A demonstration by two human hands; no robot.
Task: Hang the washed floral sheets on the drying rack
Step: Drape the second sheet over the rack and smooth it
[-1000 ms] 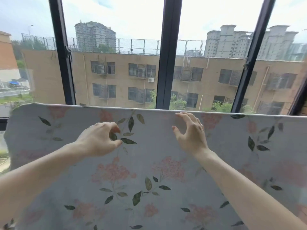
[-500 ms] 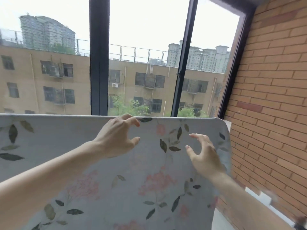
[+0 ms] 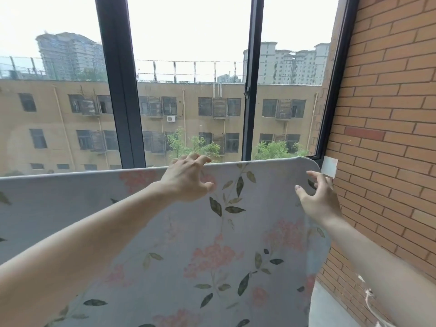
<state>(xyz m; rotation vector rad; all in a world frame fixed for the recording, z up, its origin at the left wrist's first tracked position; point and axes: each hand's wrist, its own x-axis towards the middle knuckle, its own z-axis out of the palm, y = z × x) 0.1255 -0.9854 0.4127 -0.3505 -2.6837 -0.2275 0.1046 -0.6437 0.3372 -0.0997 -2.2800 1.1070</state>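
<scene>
The floral sheet [image 3: 212, 232] hangs long left-to-right; the left hand [image 3: 186, 178] hooks its top fold, the right hand [image 3: 317, 197], fingers spread and empty, is nearer its right edge

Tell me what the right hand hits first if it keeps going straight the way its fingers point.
Most likely the floral sheet itself, near its rounded top right corner: the right hand is open, fingers aimed up and forward at that edge. The brick wall lies just beyond; depth is unclear.
</scene>
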